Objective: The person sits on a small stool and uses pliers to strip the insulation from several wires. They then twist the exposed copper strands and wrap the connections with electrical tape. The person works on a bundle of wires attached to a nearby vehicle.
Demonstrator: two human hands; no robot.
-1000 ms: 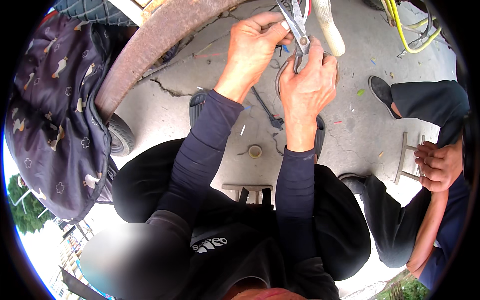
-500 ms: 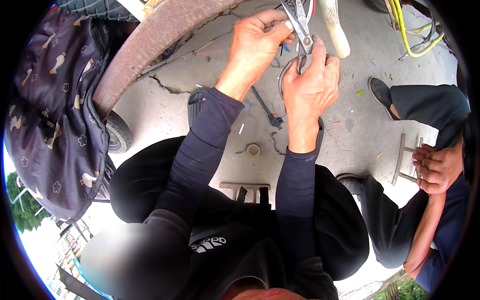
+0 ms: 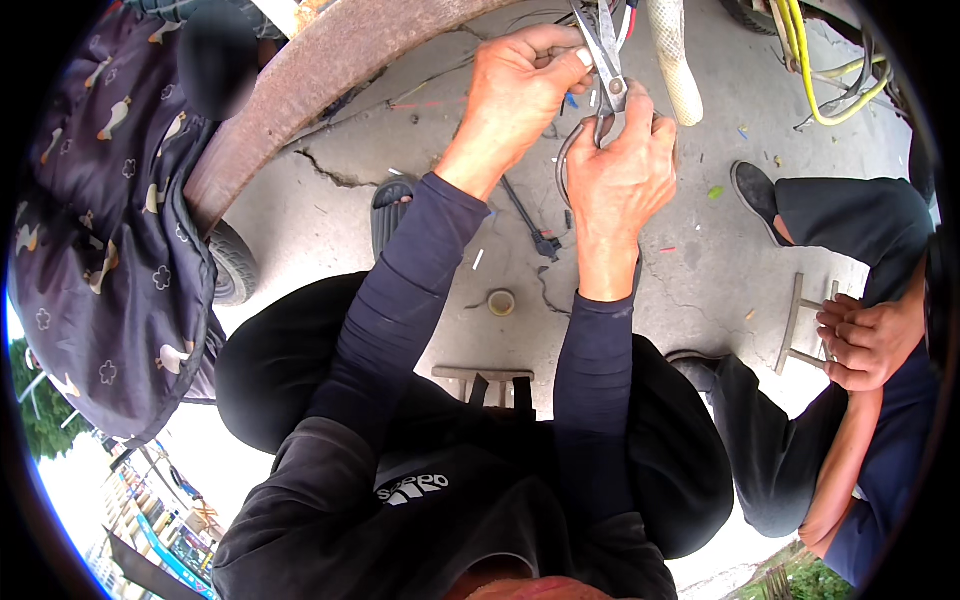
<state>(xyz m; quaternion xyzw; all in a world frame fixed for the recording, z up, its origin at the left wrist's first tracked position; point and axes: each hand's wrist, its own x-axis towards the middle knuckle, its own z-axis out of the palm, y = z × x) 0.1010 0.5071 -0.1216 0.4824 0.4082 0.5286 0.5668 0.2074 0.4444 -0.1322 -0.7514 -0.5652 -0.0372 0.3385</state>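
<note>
My right hand (image 3: 625,165) grips a pair of metal scissors (image 3: 612,70) by its dark looped handles. The blades point away from me toward the top edge and stand slightly apart. My left hand (image 3: 525,85) is closed in a pinch beside the blades, thumb against fingers. Whatever lies between those fingertips is too small to make out. Red and dark wires (image 3: 628,20) show just beyond the blades, partly cut off by the picture's edge. To the right of the scissors hangs a pale mesh-textured tube (image 3: 676,70).
A rusty curved metal bar (image 3: 300,95) arches at upper left beside a patterned dark cover (image 3: 100,230). On the concrete lie a tape roll (image 3: 501,302), a black rod-like piece (image 3: 530,220) and scraps. Yellow cables (image 3: 800,70) hang at upper right. A seated person's hands (image 3: 865,340) rest at right.
The scissor blades look a little closer together. Both hands stay in nearly the same place. The view has shifted slightly, and a blurred dark round shape now appears at upper left.
</note>
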